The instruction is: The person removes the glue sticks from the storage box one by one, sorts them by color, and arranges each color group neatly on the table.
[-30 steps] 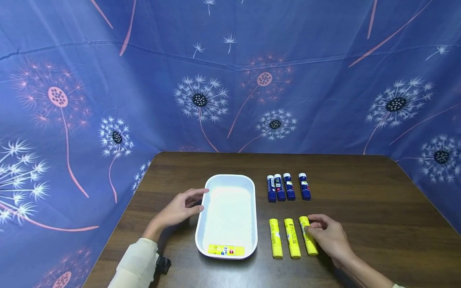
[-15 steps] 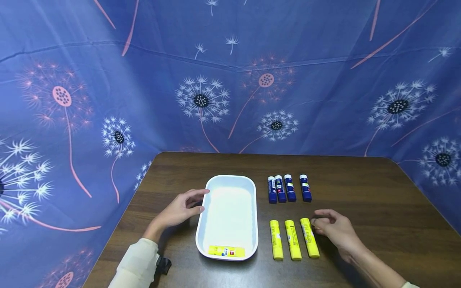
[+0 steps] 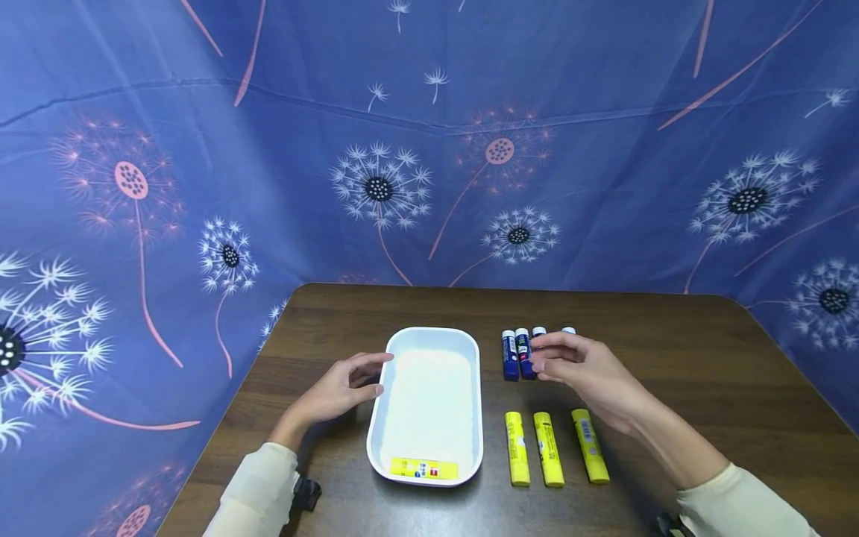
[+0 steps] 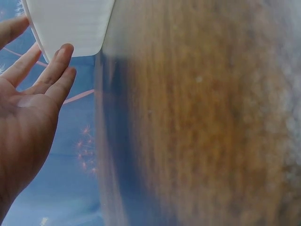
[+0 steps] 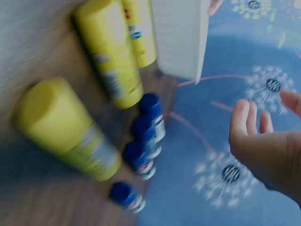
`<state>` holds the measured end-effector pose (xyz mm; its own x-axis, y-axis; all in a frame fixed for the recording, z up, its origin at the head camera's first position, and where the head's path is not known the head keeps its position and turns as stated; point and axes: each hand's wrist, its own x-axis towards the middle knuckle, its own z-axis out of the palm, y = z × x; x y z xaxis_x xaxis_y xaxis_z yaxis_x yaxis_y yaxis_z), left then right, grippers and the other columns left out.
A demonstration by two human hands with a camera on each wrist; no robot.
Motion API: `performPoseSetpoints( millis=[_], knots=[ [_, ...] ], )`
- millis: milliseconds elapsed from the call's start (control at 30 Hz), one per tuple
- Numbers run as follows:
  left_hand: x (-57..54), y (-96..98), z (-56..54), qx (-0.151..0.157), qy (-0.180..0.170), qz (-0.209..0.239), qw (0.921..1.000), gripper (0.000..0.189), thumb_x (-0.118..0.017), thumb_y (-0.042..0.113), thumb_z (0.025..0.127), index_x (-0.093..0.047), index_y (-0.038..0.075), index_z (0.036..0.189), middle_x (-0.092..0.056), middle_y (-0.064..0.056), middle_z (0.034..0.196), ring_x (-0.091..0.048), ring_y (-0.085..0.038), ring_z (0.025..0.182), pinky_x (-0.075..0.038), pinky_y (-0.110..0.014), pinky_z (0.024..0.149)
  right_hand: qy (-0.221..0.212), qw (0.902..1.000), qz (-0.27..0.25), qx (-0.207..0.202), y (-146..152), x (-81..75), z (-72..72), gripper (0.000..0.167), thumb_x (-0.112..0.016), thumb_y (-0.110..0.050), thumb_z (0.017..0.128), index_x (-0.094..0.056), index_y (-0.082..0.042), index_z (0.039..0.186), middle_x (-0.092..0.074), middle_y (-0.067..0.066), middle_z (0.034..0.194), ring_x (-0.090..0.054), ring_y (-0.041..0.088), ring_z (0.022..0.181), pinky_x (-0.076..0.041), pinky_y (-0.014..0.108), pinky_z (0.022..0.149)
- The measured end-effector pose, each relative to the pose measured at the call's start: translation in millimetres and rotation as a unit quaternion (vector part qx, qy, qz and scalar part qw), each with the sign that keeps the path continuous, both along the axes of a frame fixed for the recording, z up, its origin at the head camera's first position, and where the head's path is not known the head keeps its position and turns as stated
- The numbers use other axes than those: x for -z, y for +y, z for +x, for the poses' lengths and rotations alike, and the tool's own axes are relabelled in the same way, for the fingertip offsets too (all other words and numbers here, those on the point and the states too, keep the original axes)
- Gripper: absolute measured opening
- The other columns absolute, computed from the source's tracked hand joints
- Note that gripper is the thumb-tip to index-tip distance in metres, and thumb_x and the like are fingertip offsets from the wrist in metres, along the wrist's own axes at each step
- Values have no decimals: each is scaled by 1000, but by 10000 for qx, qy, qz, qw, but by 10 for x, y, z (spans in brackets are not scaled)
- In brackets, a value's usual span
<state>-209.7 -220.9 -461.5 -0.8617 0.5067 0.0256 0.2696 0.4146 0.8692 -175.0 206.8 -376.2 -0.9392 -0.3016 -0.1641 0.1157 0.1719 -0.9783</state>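
Observation:
My left hand has its fingertips and thumb at the left rim of a white plastic tray, its fingers relaxed. At the near end of the tray lies one yellow glue stick. Over the row of blue glue sticks hovers my right hand, covering part of the two rightmost ones. The right wrist view shows that hand with loosely bent fingers and nothing held. Between tray and right forearm lie three yellow glue sticks, the left one, the middle one and the right one.
The brown wooden table ends at the back against a blue cloth printed with dandelions. The blue sticks, with white ends pointing away, lie behind the yellow row.
My right hand has left the rightmost yellow glue stick and moved up and left over the blue ones. That yellow stick has shifted slightly right. My left hand stays at the tray.

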Motion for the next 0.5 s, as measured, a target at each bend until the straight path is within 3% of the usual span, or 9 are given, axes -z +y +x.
performPoseSetpoints(
  millis=[267,500],
  knots=[
    [8,8,-4,-34,-12,57,10000,53,-71,20,99,-54,12,149,-55,-13,149,-58,-34,135,-43,-54,118,32,9888,-200,-1481,-517,-45,-197,55,-73,-12,95,-52,5,143,-61,23,137,-65,29,122,-59,31,101],
    [11,16,-4,-53,-28,78,10000,52,-71,20,98,-56,15,147,-56,-12,147,-59,-33,135,-43,-55,118,-367,9765,-455,-2074,-922,15,-265,53,-72,-7,95,-54,3,143,-59,26,140,-58,41,129,-59,32,101]
  ],
)
